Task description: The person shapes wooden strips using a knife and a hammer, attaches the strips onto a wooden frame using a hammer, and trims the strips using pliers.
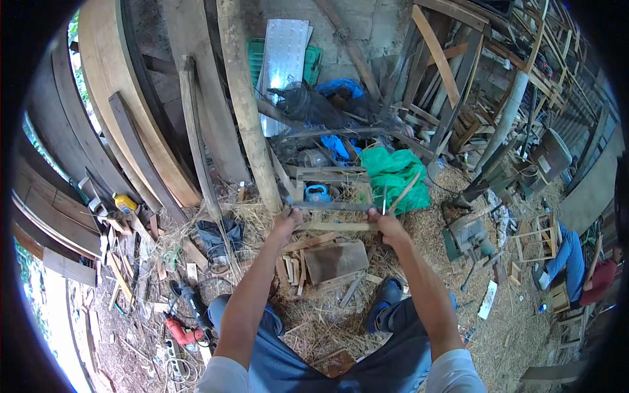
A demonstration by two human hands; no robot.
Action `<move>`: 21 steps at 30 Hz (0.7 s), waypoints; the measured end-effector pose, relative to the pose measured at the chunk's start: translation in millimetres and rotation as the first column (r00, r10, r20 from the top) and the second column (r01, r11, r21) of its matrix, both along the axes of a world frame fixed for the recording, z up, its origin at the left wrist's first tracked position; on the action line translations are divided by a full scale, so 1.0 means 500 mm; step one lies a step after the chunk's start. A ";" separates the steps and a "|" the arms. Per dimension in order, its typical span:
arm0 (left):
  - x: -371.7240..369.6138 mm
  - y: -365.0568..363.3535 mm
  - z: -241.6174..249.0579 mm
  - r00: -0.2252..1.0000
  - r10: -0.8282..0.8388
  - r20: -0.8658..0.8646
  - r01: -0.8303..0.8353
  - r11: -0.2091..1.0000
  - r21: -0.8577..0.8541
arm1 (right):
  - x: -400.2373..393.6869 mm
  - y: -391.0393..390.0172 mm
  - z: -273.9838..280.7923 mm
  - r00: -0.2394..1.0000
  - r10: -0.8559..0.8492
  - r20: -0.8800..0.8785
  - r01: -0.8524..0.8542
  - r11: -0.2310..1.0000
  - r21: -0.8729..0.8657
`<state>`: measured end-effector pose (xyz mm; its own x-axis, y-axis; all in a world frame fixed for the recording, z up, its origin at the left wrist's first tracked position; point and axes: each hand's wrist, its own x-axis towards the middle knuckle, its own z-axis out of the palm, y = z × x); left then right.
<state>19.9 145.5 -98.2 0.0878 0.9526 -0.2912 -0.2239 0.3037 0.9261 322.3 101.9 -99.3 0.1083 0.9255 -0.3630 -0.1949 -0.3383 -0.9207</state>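
Wooden frame (337, 227): up between the two hands, in front of the body. Two of its bars go across from one hand to the other, one dark and one pale.
Left hand (286, 223): fingers curled tight on the left end of the frame.
Right hand (389, 226): fingers bent around the right end of the frame. A thin stick (407, 192) leans up beside it; I cannot tell if the hand holds that too.
Blue thing (318, 193): just past the dark bar, too small to tell what it is.
Green sheet (396, 177): crumpled up, past the right hand.
Wide board (337, 261): low down, nearer the feet than the frame is.
Red tool (184, 333): on the messy ground, to the left of the legs.
Yellow bottle (124, 202): far to the left, by the big planks.
Other person (593, 278): well apart, far to the right, in a red top and blue pants.
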 end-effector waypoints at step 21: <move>0.278 -0.113 0.071 0.354 0.080 -0.932 0.870 0.337 0.360 | 0.175 -0.136 0.070 0.996 0.067 -0.057 -0.075 0.985 -0.154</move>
